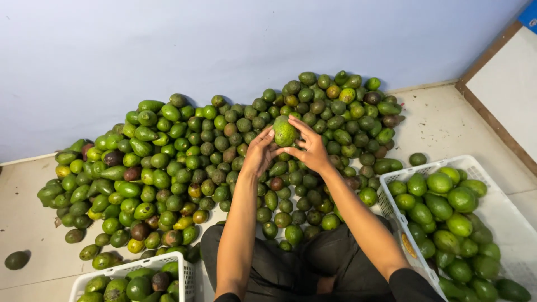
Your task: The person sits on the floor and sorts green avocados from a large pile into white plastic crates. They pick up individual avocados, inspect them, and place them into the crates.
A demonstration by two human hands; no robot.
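Both my hands hold one green avocado [285, 132] up over a big heap of avocados [184, 151] on the floor. My left hand [260, 152] cups it from the left and below. My right hand [310, 146] touches its right side with the fingers spread. I sit cross-legged in dark trousers, with the heap right in front of my knees.
A white plastic crate [485, 179] with several large green avocados stands at my right. Another white crate [168, 260] with avocados stands at my lower left. One avocado [16, 259] lies alone at far left. A pale blue wall rises behind the heap.
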